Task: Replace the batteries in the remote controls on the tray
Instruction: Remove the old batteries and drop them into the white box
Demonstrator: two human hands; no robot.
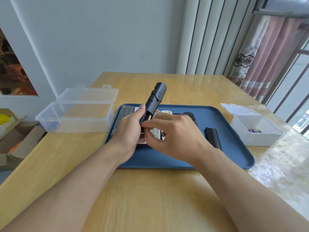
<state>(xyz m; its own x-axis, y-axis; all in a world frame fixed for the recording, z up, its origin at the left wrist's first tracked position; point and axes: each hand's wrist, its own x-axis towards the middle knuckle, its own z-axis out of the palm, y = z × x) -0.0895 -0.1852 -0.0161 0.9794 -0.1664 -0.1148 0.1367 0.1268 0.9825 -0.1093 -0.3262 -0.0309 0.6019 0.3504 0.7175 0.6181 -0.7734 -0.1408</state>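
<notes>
Black remote (pixel 154 102) stands tilted above the blue tray (pixel 234 148), back open, its far end pointing away. Left hand (pixel 129 131) wraps its lower body, thumb along the side. Right hand (pixel 173 133) pinches a gold-tipped battery (pixel 148 128) at the compartment, fingers curled. Any lettering on the remotes lying on the tray is too blurred to read. Its black cover (pixel 213 137) lies on the tray's right part; open clear boxes flank the tray.

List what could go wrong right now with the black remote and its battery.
The left hand holds the black remote tilted above the tray; the gold battery in the right hand's fingers might slip out. The loose cover lies near the right forearm and could get knocked.
</notes>
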